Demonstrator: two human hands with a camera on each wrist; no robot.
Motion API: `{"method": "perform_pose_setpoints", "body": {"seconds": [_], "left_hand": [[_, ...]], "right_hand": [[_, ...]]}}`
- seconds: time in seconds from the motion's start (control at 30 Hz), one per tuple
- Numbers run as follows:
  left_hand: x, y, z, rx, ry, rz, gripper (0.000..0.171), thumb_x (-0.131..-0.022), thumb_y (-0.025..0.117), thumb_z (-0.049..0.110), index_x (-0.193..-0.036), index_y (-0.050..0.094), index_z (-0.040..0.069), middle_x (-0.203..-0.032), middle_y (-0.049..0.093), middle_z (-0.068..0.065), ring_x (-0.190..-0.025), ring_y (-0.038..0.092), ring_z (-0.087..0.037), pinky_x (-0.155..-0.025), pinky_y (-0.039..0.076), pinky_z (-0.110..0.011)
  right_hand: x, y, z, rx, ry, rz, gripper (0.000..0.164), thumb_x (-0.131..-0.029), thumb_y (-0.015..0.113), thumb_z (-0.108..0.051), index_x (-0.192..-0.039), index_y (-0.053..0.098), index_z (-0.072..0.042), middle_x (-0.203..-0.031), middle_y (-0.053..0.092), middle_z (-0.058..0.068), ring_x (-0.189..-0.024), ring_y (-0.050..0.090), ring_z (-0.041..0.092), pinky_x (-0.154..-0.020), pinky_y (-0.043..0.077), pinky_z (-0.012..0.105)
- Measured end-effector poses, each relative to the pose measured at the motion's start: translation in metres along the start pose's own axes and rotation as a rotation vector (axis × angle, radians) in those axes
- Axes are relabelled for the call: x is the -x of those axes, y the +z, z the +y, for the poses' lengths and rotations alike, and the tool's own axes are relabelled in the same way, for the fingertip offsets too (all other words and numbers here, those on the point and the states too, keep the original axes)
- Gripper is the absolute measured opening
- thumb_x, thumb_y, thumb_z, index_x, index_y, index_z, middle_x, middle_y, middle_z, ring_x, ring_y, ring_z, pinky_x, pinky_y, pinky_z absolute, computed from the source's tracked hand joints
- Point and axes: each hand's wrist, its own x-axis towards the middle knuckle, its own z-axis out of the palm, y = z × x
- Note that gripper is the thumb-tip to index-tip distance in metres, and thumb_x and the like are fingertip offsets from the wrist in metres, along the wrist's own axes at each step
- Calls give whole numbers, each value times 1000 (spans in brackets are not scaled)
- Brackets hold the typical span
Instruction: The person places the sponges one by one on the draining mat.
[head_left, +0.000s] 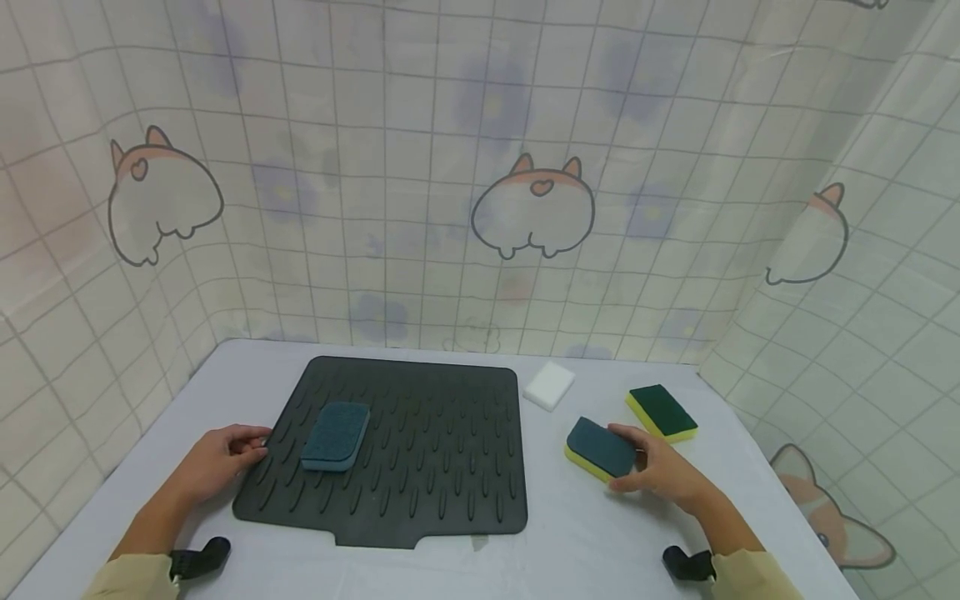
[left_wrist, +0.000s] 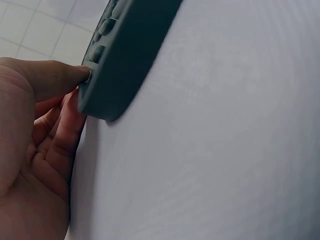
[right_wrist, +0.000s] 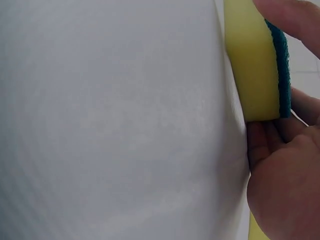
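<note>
My left hand [head_left: 213, 464] pinches the left edge of a dark grey ridged drying mat [head_left: 442, 487], thumb on top and fingers at its side. Close up in the left wrist view, the thumb presses on the mat's corner [left_wrist: 117, 75]. On the mat's left part lies a blue scrub sponge [head_left: 336, 435]. To the right of the mat, my right hand [head_left: 667, 473] holds a yellow sponge with a dark green scouring side up [head_left: 602, 450], thumb at the near side and fingers at the far side. The sponge's yellow body [right_wrist: 252, 65] sits at the white cloth in the right wrist view.
A second yellow-and-green sponge [head_left: 663, 412] lies behind the right hand. A white sponge block [head_left: 550, 385] is by the mat's far right corner. The table has a white cloth [head_left: 570, 550], and a patterned curtain [head_left: 435, 292] surrounds its back and sides.
</note>
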Motion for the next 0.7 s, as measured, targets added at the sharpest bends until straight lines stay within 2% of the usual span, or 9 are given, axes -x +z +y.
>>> {"method": "perform_pose_setpoints", "body": {"seconds": [0.17, 0.43, 0.7], "left_hand": [[0, 0, 0, 3, 4, -2, 42, -99, 67, 17, -132, 62, -7, -99, 65, -7, -89, 56, -19, -69, 46, -28], [1, -1, 1, 12, 21, -4, 42, -98, 68, 16, -131, 62, -8, -98, 66, -7, -88, 56, -19, -69, 47, -26], [1, 0, -1, 13, 22, -2, 43, -98, 68, 18, -132, 62, -8, -99, 66, -7, -89, 56, -19, -68, 46, -26]], "right_hand": [[1, -2, 1, -7, -5, -21, 101, -75, 92, -21, -157, 35, -5, -162, 32, 25, -144, 38, 44, -116, 33, 59], [1, -2, 4, -35, -12, -30, 101, -75, 92, -20, -157, 35, -5, -162, 33, 25, -144, 40, 43, -116, 35, 57], [1, -3, 5, -42, -9, -40, 103, -73, 93, -19, -158, 35, -7, -163, 30, 24, -147, 36, 43, -118, 31, 56]]}}
